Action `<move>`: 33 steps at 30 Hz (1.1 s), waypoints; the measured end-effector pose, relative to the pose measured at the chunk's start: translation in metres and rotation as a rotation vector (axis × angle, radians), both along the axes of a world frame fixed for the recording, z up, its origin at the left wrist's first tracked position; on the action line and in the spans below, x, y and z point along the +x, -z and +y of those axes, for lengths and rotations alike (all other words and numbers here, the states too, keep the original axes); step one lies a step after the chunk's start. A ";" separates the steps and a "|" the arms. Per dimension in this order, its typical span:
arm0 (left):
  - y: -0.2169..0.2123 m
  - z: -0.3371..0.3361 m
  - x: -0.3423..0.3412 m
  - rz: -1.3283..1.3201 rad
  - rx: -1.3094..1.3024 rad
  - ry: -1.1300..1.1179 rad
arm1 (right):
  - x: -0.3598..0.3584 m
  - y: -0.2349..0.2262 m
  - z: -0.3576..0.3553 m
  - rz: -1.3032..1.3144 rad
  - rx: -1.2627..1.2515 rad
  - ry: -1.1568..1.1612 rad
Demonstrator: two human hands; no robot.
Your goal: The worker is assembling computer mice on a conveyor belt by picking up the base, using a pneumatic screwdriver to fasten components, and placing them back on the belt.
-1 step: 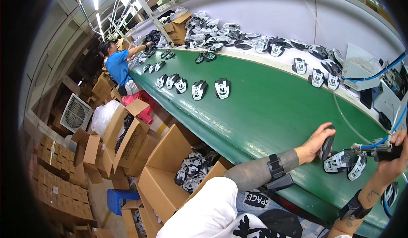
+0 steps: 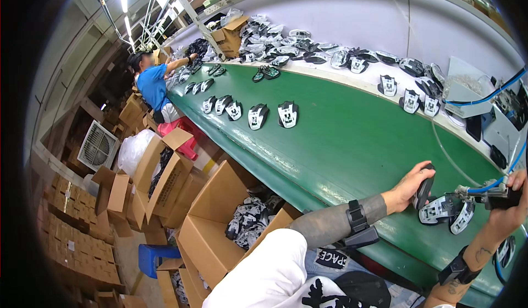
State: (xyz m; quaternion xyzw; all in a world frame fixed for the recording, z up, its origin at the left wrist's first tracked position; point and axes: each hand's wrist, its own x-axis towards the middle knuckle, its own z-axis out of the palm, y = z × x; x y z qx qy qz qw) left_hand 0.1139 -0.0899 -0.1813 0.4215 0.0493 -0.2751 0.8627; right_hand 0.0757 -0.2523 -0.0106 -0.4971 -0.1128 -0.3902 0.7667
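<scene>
My left hand [image 2: 411,185] is wrapped around a dark computer mouse shell [image 2: 423,187], held edge-on just above the green belt. At the far right, my right hand [image 2: 510,212] grips a black object [image 2: 501,199] beside a metal air-tool fitting [image 2: 477,192] with a blue hose. Whether the black object is part of that fitting I cannot tell. Just below and between the hands, a mouse shell [image 2: 438,209] with a white underside lies on the belt, and another mouse shell [image 2: 462,218] rests against its right side.
The green belt [image 2: 341,143] carries several mouse shells [image 2: 287,114] farther left. More shells [image 2: 286,47] are heaped along the white ledge. An open carton [image 2: 212,242] of parts stands left of me. A co-worker in a blue shirt [image 2: 153,88] reaches over the belt's far end.
</scene>
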 end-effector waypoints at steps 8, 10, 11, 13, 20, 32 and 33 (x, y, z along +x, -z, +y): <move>-0.004 0.005 0.000 -0.017 -0.108 -0.013 | -0.018 -0.035 0.029 0.264 0.651 0.027; -0.007 0.006 -0.001 -0.074 -0.100 -0.019 | -0.018 -0.036 0.031 0.265 0.601 0.039; -0.008 0.006 -0.001 -0.073 -0.100 -0.022 | -0.014 -0.026 0.022 0.267 0.600 0.036; -0.009 0.006 0.000 -0.094 -0.079 -0.040 | -0.004 0.001 0.001 -0.003 0.020 -0.088; -0.007 0.014 0.000 -0.124 -0.074 -0.260 | -0.004 0.003 0.008 -0.029 -0.097 -0.182; -0.003 0.010 0.003 -0.133 -0.144 -0.247 | -0.003 0.029 -0.011 -0.183 -0.098 -0.189; -0.010 0.015 0.000 -0.051 -0.126 -0.174 | -0.002 0.026 0.000 -0.185 -0.060 -0.191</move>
